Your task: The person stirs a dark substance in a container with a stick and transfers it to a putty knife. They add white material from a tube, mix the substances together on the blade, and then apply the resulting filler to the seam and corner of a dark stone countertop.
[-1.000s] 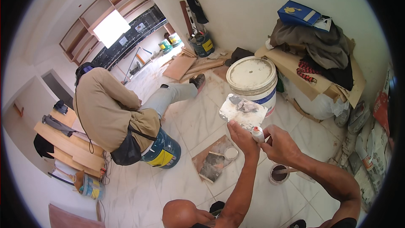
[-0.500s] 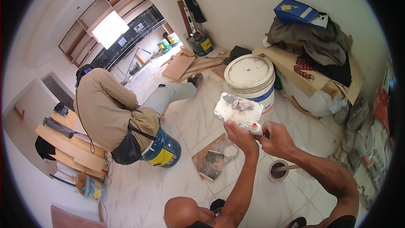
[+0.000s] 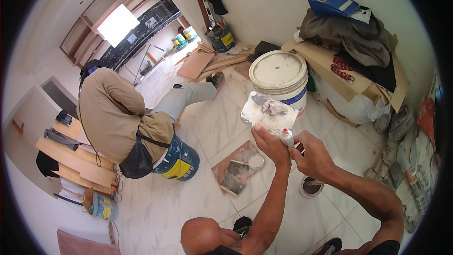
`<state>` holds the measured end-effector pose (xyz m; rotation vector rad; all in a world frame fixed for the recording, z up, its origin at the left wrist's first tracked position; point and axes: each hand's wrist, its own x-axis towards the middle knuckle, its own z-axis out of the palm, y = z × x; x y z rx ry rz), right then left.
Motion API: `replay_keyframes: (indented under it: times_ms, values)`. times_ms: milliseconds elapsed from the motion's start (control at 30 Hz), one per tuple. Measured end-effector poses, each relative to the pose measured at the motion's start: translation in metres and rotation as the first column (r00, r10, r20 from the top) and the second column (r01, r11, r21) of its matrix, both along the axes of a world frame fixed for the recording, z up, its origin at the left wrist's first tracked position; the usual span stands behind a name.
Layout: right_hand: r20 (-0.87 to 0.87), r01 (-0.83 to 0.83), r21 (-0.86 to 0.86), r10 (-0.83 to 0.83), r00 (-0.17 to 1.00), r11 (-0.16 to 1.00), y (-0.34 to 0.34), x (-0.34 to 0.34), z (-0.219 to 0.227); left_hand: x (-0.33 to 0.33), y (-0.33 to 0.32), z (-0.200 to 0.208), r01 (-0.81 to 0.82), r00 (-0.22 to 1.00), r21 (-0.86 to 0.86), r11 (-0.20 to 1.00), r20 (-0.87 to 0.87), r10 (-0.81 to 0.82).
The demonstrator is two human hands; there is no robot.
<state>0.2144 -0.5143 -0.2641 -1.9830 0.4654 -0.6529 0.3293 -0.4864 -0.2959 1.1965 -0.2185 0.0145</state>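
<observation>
My left hand (image 3: 272,145) grips the near edge of a flat, smeared white board (image 3: 255,112), held up level over the floor. A crumpled grey lump (image 3: 274,108) lies on the board. Closed around a small white tube (image 3: 287,139) with a red tip is my right hand (image 3: 312,157), right beside the left. The tube stands nearly upright by the board's near right corner. Below my right wrist, a round tin (image 3: 306,191) with dark brown contents is on the tiles, partly hidden by the arm.
A lidded white bucket (image 3: 295,98) stands just beyond the board. On the floor, a brown panel (image 3: 222,166) bears a dark block (image 3: 235,177) and a round white lid (image 3: 256,162). At left, another person (image 3: 108,108) sits on a teal bucket (image 3: 191,160). Cardboard (image 3: 325,73) with clothes lies right.
The tube has tipped more upright, showing more of its body beside the board. The board has risen slightly with my left hand. The whole view has shifted a little.
</observation>
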Motion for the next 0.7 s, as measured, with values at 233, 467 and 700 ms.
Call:
replay_keyframes:
  times_ms: [233,467,700]
  values:
    - [0.039,0.062,-0.187,-0.056,0.998,0.980,-0.003,0.009,-0.011,-0.004,0.000,0.000,-0.039,0.999,-0.014,0.999,-0.014,0.038]
    - [-0.027,-0.012,-0.198,0.007,1.000,0.980,-0.007,0.003,-0.003,0.004,-0.001,-0.004,-0.038,0.999,0.014,0.999,-0.025,0.038]
    - [-0.016,-0.075,-0.061,0.074,0.997,0.995,-0.015,-0.005,0.000,-0.002,-0.006,0.006,0.010,0.999,-0.095,0.995,-0.037,-0.014]
